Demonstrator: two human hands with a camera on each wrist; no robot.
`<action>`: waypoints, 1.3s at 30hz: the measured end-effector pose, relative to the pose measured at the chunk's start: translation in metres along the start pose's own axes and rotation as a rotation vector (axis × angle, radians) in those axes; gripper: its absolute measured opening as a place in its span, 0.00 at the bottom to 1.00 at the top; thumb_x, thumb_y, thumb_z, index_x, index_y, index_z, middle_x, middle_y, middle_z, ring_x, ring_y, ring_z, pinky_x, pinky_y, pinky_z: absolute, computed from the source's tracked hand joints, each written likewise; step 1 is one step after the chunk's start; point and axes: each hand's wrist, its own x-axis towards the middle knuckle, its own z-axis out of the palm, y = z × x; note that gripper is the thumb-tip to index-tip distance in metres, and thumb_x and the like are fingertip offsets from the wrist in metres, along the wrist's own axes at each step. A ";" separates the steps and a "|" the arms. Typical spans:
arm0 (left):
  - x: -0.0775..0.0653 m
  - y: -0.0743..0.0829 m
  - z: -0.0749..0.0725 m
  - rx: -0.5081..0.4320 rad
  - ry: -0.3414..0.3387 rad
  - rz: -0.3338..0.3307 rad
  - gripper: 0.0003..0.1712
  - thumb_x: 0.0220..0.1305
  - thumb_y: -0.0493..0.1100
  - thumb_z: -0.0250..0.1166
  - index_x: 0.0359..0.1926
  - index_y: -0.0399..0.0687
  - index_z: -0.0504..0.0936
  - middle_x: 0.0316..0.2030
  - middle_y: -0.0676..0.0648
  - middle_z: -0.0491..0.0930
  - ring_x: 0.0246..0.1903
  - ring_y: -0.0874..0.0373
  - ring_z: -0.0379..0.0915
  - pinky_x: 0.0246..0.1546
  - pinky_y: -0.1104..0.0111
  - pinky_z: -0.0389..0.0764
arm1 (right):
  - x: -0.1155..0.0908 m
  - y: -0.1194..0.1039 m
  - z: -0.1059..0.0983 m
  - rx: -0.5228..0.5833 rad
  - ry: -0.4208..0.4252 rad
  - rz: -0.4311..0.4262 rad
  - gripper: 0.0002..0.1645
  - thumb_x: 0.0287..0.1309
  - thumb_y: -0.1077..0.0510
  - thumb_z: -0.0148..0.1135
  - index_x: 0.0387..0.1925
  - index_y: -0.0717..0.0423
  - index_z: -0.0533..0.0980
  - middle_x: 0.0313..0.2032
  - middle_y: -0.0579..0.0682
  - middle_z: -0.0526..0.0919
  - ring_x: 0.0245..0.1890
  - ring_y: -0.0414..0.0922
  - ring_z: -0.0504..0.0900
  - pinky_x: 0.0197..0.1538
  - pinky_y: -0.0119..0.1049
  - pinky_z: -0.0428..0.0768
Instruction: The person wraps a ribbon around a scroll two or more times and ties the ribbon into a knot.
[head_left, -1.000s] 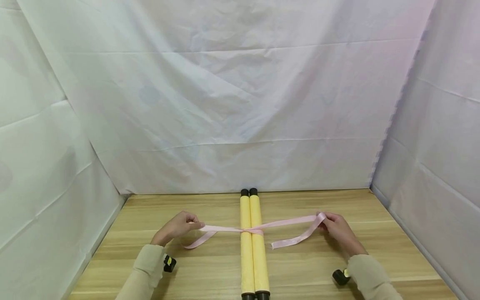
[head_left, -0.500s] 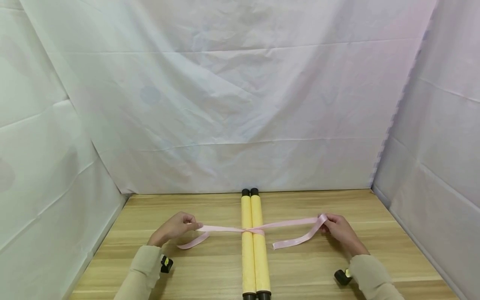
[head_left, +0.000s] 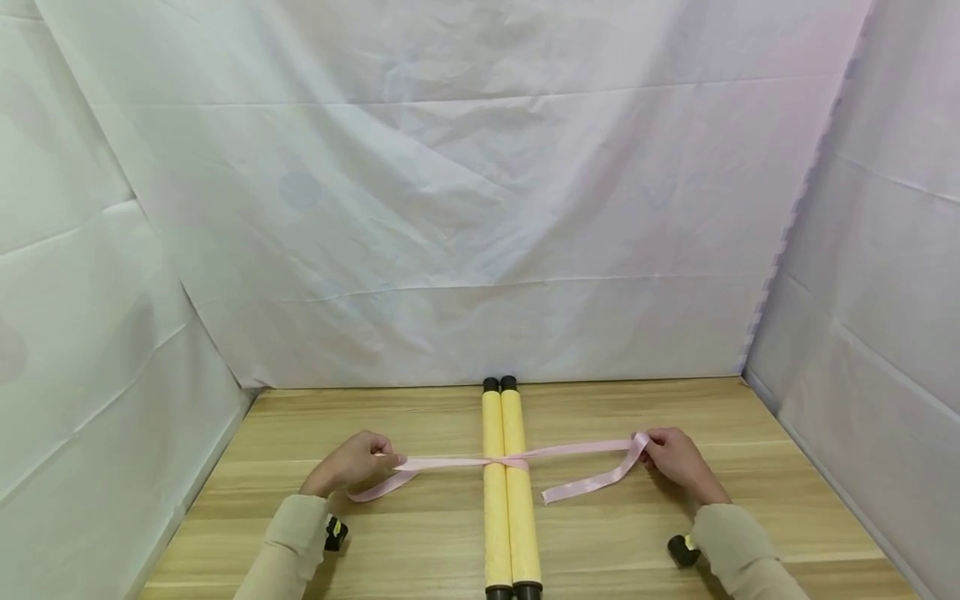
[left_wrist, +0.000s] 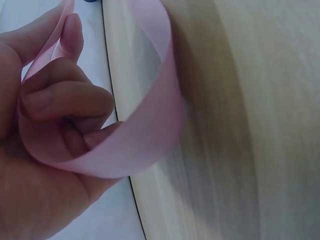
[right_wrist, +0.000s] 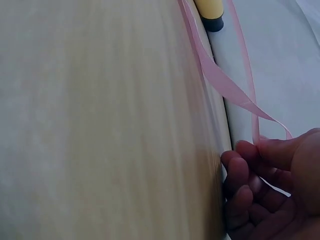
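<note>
Two yellow rods (head_left: 496, 525) with dark end caps lie side by side in the middle of the head view. A pink ribbon (head_left: 450, 462) goes round both and crosses on top of them. My left hand (head_left: 356, 461) pinches one length of it out to the left between thumb and index finger; the loose part curves below that hand and loops past the palm in the left wrist view. On the right, my right hand (head_left: 675, 457) pinches the other length, whose tail hangs down towards the table. Both lengths look stretched nearly straight from the crossing.
The wood-grain table (head_left: 600, 550) runs back to a white cloth (head_left: 480, 208) hung behind it, with more cloth at both sides. A small black device (head_left: 336, 533) sits at the left wrist, and a similar one (head_left: 682, 550) at the right wrist.
My left hand has dropped slightly, and its length of ribbon has turned narrower to the view. The loose left tail has shifted leftward. My right hand has barely moved.
</note>
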 end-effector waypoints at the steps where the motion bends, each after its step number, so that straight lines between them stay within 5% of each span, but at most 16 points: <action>1: 0.000 0.000 0.000 -0.003 -0.003 0.004 0.21 0.62 0.50 0.62 0.19 0.41 0.73 0.13 0.56 0.62 0.13 0.65 0.53 0.16 0.73 0.59 | 0.000 0.000 0.000 0.001 -0.004 0.000 0.21 0.65 0.51 0.54 0.21 0.58 0.79 0.18 0.50 0.78 0.21 0.43 0.72 0.29 0.37 0.71; 8: -0.002 -0.003 0.005 0.008 -0.006 -0.016 0.22 0.63 0.48 0.62 0.21 0.34 0.75 0.13 0.56 0.63 0.12 0.66 0.54 0.13 0.73 0.58 | -0.001 -0.002 -0.001 0.015 -0.033 0.023 0.20 0.65 0.54 0.55 0.21 0.59 0.79 0.19 0.50 0.78 0.21 0.42 0.72 0.28 0.36 0.71; 15: -0.001 -0.005 0.010 0.039 -0.003 -0.022 0.20 0.64 0.47 0.61 0.18 0.42 0.71 0.13 0.56 0.63 0.13 0.65 0.57 0.14 0.73 0.60 | -0.003 -0.001 -0.001 0.010 -0.034 0.016 0.18 0.65 0.56 0.55 0.21 0.59 0.79 0.18 0.50 0.77 0.21 0.42 0.71 0.28 0.36 0.71; 39: 0.002 0.000 0.024 0.186 0.057 -0.087 0.20 0.61 0.45 0.63 0.16 0.47 0.68 0.13 0.55 0.66 0.15 0.62 0.61 0.18 0.69 0.63 | -0.005 0.001 -0.003 -0.015 -0.045 -0.025 0.19 0.65 0.54 0.54 0.20 0.58 0.78 0.17 0.49 0.76 0.20 0.42 0.69 0.29 0.37 0.69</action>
